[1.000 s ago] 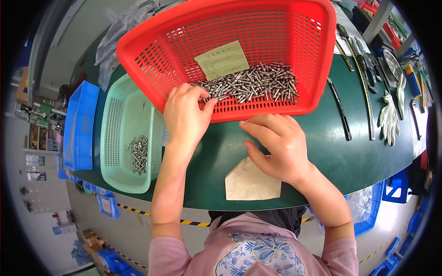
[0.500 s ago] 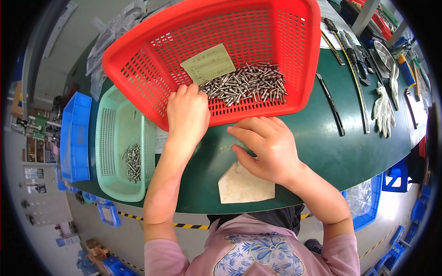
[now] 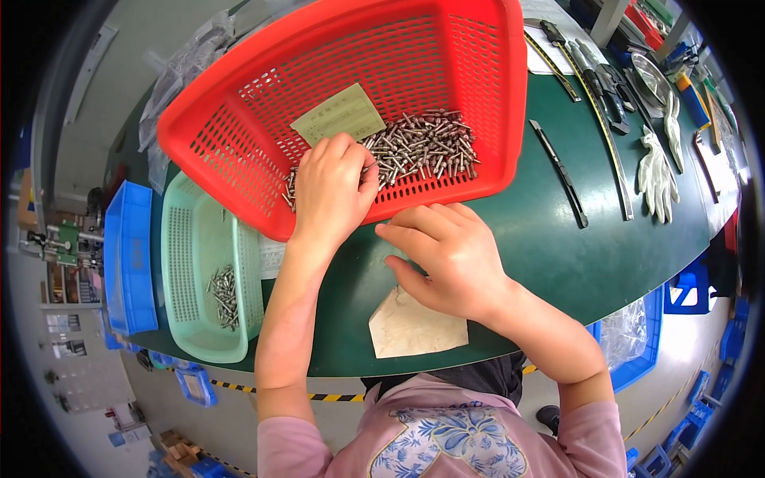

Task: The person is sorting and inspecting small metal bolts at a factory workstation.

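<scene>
A large red perforated basket (image 3: 492,151) tilts toward me, with a pile of small metal rivet-like pins (image 3: 426,147) along its lower side. Inside it, my left hand (image 3: 336,187) is at the left part of the pile, fingers curled and thumb tip drawn in; what they pinch is too small to make out. A pale green paper slip (image 3: 339,114) lies just beyond its knuckles. My right hand (image 3: 450,259) hovers near the basket's front edge, thumb and fingers apart, holding nothing visible. Below its thumb, a cream-coloured piece of paper or cloth (image 3: 414,327) rests on the green table (image 3: 550,263).
Left of the red basket stands a light green basket (image 3: 179,271) holding a smaller heap of pins (image 3: 224,299), beside a blue bin (image 3: 129,259). To the right are a black-handled knife (image 3: 562,175), a tape measure strip (image 3: 610,151) and white gloves (image 3: 657,179).
My left hand has moved right along the pile, uncovering pins at the basket's left corner. The whole scene has shifted slightly left in view. My right hand keeps its pose.
</scene>
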Demonstrator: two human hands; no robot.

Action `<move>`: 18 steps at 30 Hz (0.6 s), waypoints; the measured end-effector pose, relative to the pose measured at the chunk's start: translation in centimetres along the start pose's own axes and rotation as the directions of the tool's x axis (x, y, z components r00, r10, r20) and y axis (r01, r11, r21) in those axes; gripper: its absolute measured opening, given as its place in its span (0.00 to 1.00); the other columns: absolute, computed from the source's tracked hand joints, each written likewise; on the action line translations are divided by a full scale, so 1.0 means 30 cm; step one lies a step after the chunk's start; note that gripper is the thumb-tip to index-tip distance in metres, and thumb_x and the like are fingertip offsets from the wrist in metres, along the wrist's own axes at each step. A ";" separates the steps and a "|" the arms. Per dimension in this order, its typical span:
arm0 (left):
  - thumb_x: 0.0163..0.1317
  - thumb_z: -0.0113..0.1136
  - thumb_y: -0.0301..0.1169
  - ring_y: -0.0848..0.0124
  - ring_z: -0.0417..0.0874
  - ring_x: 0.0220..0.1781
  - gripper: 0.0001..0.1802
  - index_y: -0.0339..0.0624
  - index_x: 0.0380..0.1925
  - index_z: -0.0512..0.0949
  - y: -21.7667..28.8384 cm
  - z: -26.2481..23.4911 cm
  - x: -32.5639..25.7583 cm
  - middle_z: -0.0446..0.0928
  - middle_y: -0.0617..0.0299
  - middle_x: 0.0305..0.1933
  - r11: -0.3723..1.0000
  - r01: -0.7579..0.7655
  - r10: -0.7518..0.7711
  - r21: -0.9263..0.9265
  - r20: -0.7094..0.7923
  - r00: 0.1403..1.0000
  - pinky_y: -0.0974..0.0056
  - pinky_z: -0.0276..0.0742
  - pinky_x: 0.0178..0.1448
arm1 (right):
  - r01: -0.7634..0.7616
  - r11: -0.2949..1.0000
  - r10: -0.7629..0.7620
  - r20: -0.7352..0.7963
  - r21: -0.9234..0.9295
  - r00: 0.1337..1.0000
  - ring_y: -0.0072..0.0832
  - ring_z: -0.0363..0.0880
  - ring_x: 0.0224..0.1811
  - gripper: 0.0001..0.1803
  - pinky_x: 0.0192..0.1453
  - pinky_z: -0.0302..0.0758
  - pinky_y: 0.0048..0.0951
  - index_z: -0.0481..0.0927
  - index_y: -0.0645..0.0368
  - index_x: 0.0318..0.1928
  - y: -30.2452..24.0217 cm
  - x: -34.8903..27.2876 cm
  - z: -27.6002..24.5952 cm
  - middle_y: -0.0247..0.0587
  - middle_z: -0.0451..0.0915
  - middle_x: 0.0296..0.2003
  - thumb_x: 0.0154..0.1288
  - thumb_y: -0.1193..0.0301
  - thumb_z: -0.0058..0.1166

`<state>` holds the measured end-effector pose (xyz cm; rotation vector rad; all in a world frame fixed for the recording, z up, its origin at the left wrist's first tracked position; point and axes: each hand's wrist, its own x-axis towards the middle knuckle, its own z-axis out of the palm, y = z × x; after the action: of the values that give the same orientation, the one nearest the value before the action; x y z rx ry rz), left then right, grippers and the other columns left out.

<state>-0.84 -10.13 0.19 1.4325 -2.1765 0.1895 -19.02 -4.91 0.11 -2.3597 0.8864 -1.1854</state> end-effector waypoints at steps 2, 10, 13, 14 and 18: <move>0.48 0.64 0.25 0.59 0.75 0.37 0.05 0.40 0.24 0.76 0.007 -0.010 0.012 0.73 0.60 0.30 0.999 -0.039 0.038 0.015 0.033 0.999 0.56 0.71 0.41 | -0.008 1.000 0.008 0.008 0.013 1.000 0.34 0.78 0.36 0.18 0.40 0.73 0.35 0.81 0.57 0.40 -0.002 -0.001 0.000 0.35 0.79 0.36 0.43 0.75 0.64; 0.48 0.65 0.27 0.61 0.75 0.38 0.04 0.41 0.23 0.79 0.011 -0.025 0.029 0.73 0.62 0.30 0.990 -0.117 0.108 0.072 0.128 0.986 0.57 0.69 0.44 | -0.003 1.000 0.003 0.005 0.013 1.000 0.34 0.78 0.37 0.18 0.41 0.73 0.35 0.81 0.58 0.40 -0.001 0.001 -0.008 0.36 0.78 0.36 0.43 0.74 0.64; 0.48 0.65 0.27 0.61 0.75 0.38 0.04 0.41 0.24 0.80 -0.003 -0.022 0.045 0.73 0.62 0.30 0.984 -0.162 0.148 0.079 0.152 0.977 0.57 0.69 0.44 | -0.012 1.000 0.012 0.003 -0.001 1.000 0.34 0.78 0.37 0.18 0.40 0.73 0.35 0.81 0.57 0.40 0.002 -0.002 -0.007 0.36 0.79 0.36 0.43 0.74 0.64; 0.48 0.65 0.26 0.62 0.75 0.37 0.04 0.41 0.25 0.80 -0.005 -0.026 0.046 0.73 0.61 0.30 0.984 -0.164 0.152 0.074 0.148 0.977 0.59 0.69 0.44 | -0.010 1.000 0.010 0.002 -0.003 1.000 0.34 0.78 0.37 0.18 0.40 0.73 0.35 0.81 0.57 0.40 0.004 -0.003 -0.008 0.36 0.79 0.36 0.43 0.74 0.64; 0.52 0.64 0.24 0.65 0.77 0.35 0.03 0.37 0.26 0.79 0.016 -0.034 0.001 0.74 0.61 0.31 0.949 0.125 -0.125 -0.288 0.018 0.992 0.62 0.73 0.43 | -0.038 0.998 0.036 -0.050 -0.054 0.998 0.34 0.77 0.36 0.21 0.39 0.70 0.35 0.79 0.58 0.43 0.015 0.009 -0.005 0.37 0.76 0.34 0.43 0.72 0.63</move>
<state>-0.93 -9.55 1.16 1.3927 -2.0059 -0.1683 -19.19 -5.43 0.10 -2.3554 0.9862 -1.2238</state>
